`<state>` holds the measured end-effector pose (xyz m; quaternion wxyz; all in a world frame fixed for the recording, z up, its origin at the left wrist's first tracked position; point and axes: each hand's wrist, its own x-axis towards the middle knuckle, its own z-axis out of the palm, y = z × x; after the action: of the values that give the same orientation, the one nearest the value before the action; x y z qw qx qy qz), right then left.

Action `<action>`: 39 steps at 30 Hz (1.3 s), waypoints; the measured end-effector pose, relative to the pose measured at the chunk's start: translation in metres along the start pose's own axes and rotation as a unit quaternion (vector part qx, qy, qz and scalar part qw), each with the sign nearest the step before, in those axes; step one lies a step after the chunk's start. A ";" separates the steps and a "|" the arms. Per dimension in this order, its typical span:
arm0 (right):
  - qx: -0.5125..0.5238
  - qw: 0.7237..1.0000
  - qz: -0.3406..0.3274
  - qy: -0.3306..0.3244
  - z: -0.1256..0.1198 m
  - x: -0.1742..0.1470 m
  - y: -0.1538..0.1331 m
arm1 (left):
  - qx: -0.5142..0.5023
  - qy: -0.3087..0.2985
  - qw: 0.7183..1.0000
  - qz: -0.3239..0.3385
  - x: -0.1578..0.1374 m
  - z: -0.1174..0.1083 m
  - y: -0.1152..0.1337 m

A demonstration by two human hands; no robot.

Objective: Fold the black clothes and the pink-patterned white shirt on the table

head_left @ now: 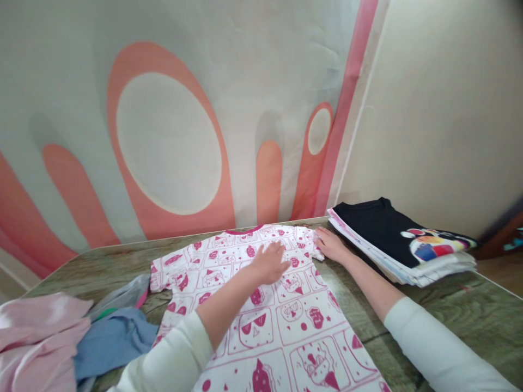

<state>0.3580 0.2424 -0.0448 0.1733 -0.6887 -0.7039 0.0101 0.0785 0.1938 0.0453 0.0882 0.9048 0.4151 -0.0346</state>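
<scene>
Lying spread but unfolded on the wood-grain table (482, 316): printed T-shirt (255, 332). Left hand (269, 262): flat over it, fingers extended. Right hand (332, 246): at sleeve (305, 238), grip indeterminable. Folded stack (368, 228): right. Loose garments (41, 337), unfolded: left.

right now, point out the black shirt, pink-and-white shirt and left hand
Black shirt (378, 231), head view: its plain dark part.
Pink-and-white shirt (261, 313), head view: mid-body.
Left hand (269, 264), head view: back of hand.
</scene>
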 end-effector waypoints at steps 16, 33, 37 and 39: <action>-0.003 0.998 0.054 0.027 -0.013 0.015 -0.012 | -0.025 0.091 0.993 0.073 0.034 0.051 0.043; -0.050 0.993 -0.010 -0.102 -0.001 0.052 -0.047 | -0.033 0.111 0.992 0.058 0.033 0.056 0.045; -0.015 0.987 -0.116 -0.109 -0.004 0.056 -0.081 | -0.043 0.142 0.986 -0.074 0.036 0.060 0.047; 0.002 0.973 -0.185 -0.140 -0.001 0.056 -0.103 | -0.044 0.141 0.983 -0.112 0.036 0.060 0.048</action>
<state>0.2596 0.2913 -0.0053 0.0734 -0.5381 -0.8362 0.0762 0.1390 0.1790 -0.0125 0.0639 0.8437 0.5232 0.1022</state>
